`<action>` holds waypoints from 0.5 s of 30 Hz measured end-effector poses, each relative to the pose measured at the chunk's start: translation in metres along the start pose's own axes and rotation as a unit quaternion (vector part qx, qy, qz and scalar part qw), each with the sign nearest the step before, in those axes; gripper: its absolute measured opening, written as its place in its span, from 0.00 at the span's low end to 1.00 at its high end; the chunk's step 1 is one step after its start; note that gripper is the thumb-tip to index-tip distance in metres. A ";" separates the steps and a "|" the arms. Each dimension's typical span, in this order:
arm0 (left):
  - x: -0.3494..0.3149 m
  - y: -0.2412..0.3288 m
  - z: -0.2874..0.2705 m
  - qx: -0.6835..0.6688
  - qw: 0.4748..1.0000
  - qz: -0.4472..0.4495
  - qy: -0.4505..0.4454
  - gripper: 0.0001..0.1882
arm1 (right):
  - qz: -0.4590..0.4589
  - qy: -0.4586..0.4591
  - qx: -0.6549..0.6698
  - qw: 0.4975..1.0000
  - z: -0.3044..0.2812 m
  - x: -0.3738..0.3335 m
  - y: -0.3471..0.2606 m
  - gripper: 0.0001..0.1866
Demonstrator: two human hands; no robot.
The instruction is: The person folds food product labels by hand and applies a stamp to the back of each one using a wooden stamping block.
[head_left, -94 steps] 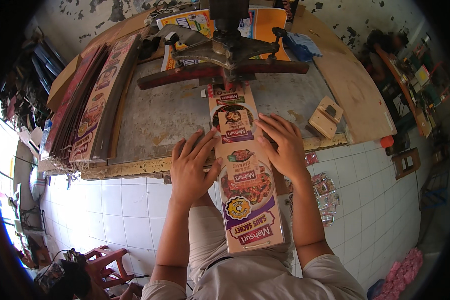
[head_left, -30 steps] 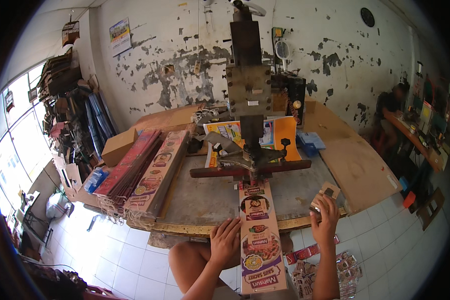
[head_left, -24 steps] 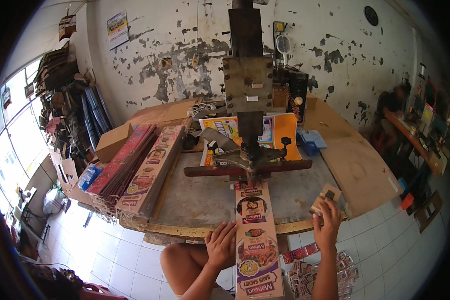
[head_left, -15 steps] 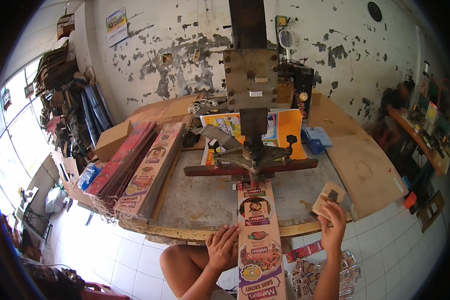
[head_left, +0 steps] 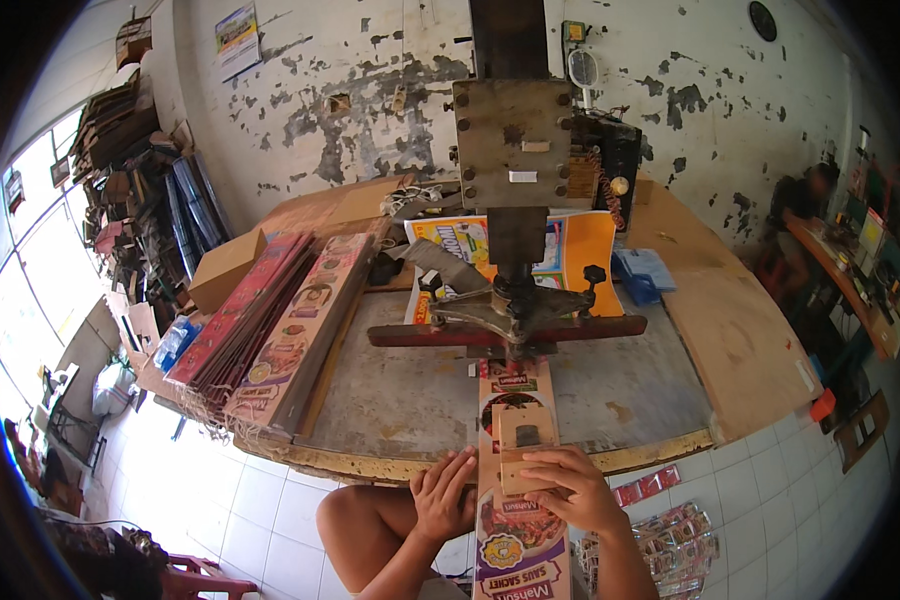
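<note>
A long printed cardboard strip [head_left: 523, 540], with food pictures and purple bands, runs from my lap to under the head of a heavy metal press [head_left: 515, 310]. My right hand [head_left: 575, 490] grips a small tan wooden block [head_left: 528, 428] with a dark patch on top. The block lies over the strip, just in front of the press; whether it touches the strip is hard to tell. At the strip's left edge, by the table's front rim, my left hand [head_left: 444, 495] rests with its fingers stretched out and close together. Its thumb is hidden.
Left on the worn table [head_left: 410, 400] lie stacks of printed strips [head_left: 295, 335] and red strips [head_left: 235, 320]. A colourful printed sheet [head_left: 590, 255] sits behind the press, blue plastic [head_left: 645, 272] beside it. Cut printed pieces [head_left: 660, 545] litter the floor. Another person [head_left: 805, 205] sits far right.
My right hand has brought the wooden block leftward from the table's right side to over the strip. My left hand stays at the strip's edge. The view has shifted slightly.
</note>
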State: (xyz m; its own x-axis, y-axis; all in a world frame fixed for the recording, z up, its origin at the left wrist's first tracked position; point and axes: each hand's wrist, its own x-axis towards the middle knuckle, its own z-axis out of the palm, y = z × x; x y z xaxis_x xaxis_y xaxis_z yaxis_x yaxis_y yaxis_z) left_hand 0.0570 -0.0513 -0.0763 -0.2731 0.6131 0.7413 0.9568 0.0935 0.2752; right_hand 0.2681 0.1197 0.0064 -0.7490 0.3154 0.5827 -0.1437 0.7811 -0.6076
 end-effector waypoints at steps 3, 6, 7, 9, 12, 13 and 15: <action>0.001 0.001 0.002 0.011 1.000 0.015 0.003 0.28 | -0.012 0.019 0.003 1.000 -0.004 -0.003 0.001 0.21; -0.003 -0.004 0.005 0.036 0.999 0.022 0.010 0.27 | -0.012 0.072 -0.042 0.996 -0.013 -0.004 0.008 0.18; -0.005 -0.006 0.005 0.037 0.999 0.018 0.011 0.25 | -0.010 0.092 -0.066 0.994 -0.018 -0.006 0.013 0.17; -0.005 -0.006 0.009 0.039 0.999 0.025 0.018 0.24 | 0.033 0.131 -0.168 0.976 -0.024 -0.015 0.028 0.20; -0.002 -0.006 0.012 0.037 0.998 0.032 0.033 0.24 | 0.040 0.174 -0.228 0.957 -0.022 -0.010 0.034 0.22; -0.003 -0.005 0.009 0.038 0.998 0.034 0.031 0.25 | 0.045 0.176 -0.228 0.957 -0.020 -0.011 0.033 0.22; 0.003 -0.004 0.006 -0.020 0.999 0.023 0.035 0.23 | 0.055 0.179 -0.229 0.955 -0.018 -0.014 0.032 0.22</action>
State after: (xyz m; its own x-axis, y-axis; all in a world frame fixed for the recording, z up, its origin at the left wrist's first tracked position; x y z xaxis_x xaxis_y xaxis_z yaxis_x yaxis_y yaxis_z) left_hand 0.0526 -0.0457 -0.0789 -0.2369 0.5599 0.7940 0.9640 0.0339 0.2636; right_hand 0.2863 0.1498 -0.0114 -0.4627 0.5087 0.7261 0.2815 0.8609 -0.4238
